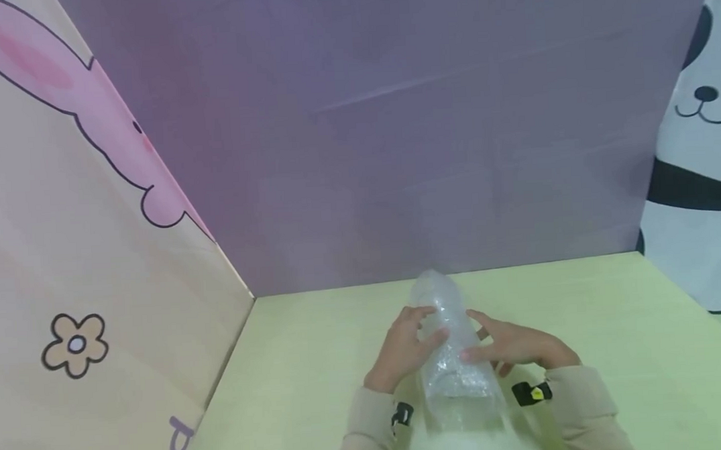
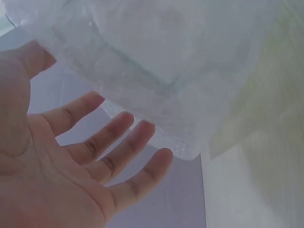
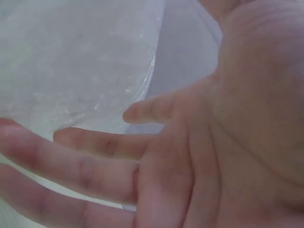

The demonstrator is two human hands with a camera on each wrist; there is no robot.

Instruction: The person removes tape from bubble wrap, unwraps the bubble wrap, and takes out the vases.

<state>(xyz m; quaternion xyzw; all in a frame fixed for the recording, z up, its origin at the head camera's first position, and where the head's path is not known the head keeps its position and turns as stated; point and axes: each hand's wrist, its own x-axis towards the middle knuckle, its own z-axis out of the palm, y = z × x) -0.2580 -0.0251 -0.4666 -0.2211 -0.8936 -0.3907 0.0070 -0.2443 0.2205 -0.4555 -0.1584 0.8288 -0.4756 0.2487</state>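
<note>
A long bundle of translucent bubble wrap (image 1: 453, 355) lies on the table between the two hands, its narrower end pointing to the back. On its left side the left hand (image 1: 402, 347) touches the wrap, fingers spread and thumb over the top. In the left wrist view that hand's fingers (image 2: 133, 183) are only slightly bent, their tips at the edge of the wrap (image 2: 156, 95). The right hand (image 1: 513, 342) is at the right side, its thumb at the wrap. From the right wrist, its fingers (image 3: 95, 175) look nearly straight along the wrap (image 3: 76, 61). Whatever lies inside the wrap is hidden.
The pale yellow-green table (image 1: 318, 361) ends at a purple-grey back wall (image 1: 363, 151). A side panel with a flower drawing (image 1: 76, 345) stands on the left, another with a panda (image 1: 708, 236) on the right. Black bands (image 1: 531, 393) sit on the wrists.
</note>
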